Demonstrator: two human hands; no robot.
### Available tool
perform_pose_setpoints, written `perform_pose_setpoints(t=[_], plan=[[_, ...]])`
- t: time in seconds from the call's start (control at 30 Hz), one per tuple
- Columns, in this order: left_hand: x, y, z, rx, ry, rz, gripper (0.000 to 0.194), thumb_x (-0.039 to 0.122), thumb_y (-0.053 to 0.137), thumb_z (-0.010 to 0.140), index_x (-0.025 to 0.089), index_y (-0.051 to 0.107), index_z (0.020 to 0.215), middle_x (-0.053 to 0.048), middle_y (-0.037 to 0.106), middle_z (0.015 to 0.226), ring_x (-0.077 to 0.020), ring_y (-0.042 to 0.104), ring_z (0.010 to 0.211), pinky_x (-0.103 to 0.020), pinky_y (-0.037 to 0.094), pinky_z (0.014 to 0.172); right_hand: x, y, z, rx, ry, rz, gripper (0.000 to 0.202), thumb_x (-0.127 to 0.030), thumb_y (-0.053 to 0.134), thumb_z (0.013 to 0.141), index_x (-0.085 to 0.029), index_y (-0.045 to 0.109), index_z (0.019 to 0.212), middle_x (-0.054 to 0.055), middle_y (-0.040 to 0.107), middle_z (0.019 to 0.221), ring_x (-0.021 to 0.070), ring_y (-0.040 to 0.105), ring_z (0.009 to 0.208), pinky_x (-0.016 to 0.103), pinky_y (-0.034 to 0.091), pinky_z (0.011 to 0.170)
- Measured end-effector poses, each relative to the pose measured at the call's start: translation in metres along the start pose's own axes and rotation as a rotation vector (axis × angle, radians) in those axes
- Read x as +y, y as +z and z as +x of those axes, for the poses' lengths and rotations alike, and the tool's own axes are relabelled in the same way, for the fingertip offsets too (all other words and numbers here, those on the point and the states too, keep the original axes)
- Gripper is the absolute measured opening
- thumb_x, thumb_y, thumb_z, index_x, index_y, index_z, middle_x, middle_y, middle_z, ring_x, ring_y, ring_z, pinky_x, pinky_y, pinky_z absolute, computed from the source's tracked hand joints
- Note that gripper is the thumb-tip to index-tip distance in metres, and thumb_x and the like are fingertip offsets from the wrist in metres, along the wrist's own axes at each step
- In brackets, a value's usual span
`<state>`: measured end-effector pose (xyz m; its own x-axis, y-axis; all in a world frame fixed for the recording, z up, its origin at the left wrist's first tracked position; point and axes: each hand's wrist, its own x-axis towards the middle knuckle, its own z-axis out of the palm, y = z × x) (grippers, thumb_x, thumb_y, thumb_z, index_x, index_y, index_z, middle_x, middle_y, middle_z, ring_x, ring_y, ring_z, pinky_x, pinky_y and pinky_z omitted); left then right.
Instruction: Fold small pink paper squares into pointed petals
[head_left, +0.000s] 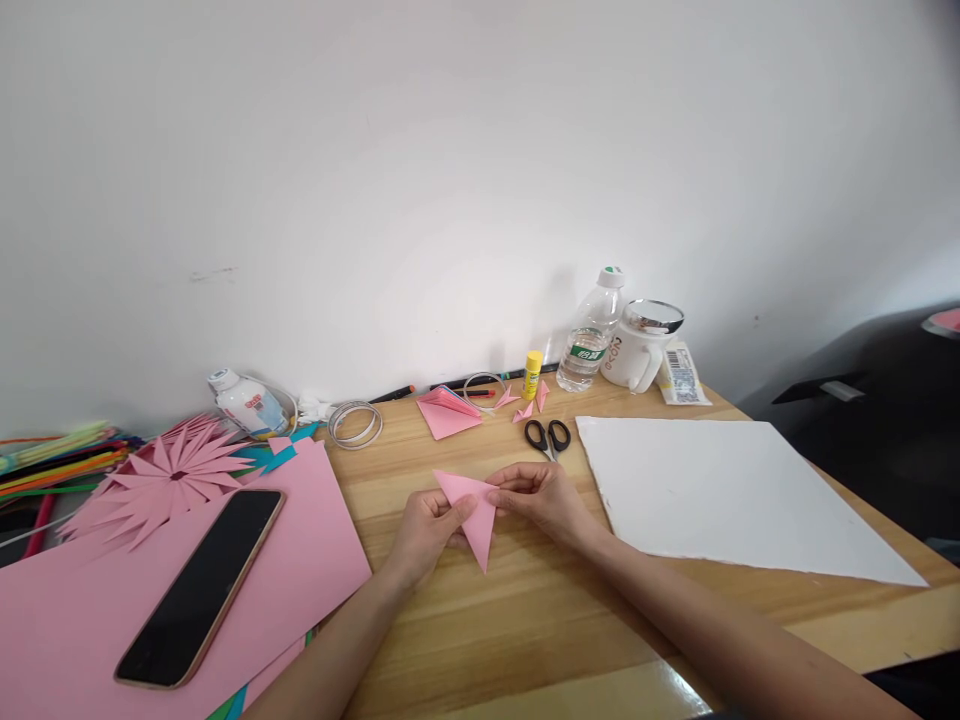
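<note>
A pink paper triangle [475,515] is held between both hands over the wooden table [540,640], one of its points directed down toward me. My left hand [431,528] pinches it from the left, thumb on top and fingers underneath. On the other side my right hand [541,500] grips the right corner between thumb and fingers. Just beyond the right hand lie black-handled scissors [548,438]. Farther back are a folded pink paper piece [450,415], several small pink folded bits [523,411] and a yellow glue stick [532,375].
Pink paper sheets [315,530] with a phone [201,588] and spiky pink paper flowers [176,475] cover the left side. A white board [720,490] lies at right. Along the wall stand a water bottle [592,335], a mug [634,350] and a white bottle [251,405]; tape rolls [355,426] lie there too.
</note>
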<state>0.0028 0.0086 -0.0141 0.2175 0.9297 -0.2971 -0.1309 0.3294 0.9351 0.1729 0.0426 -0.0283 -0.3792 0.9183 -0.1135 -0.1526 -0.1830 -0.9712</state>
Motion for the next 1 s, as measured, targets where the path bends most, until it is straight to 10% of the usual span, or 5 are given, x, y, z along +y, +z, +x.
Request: perform_pose_setpoints(t=[1.0], plan=[[-0.0005, 0.002, 0.0007, 0.072, 0.001, -0.043, 0.039, 0.039, 0.074, 0.059, 0.006, 0.068, 0.081, -0.013, 0.07, 0.073, -0.0202, 0.064, 0.058, -0.029, 0.05, 0.054, -0.001, 0.0098, -0.0007, 0.046, -0.064, 0.008, 0.032, -0.036, 0.078, 0.052, -0.013, 0.066, 0.07, 0.0, 0.064, 0.058, 0.01, 0.057, 0.05, 0.021, 0.046, 0.051]])
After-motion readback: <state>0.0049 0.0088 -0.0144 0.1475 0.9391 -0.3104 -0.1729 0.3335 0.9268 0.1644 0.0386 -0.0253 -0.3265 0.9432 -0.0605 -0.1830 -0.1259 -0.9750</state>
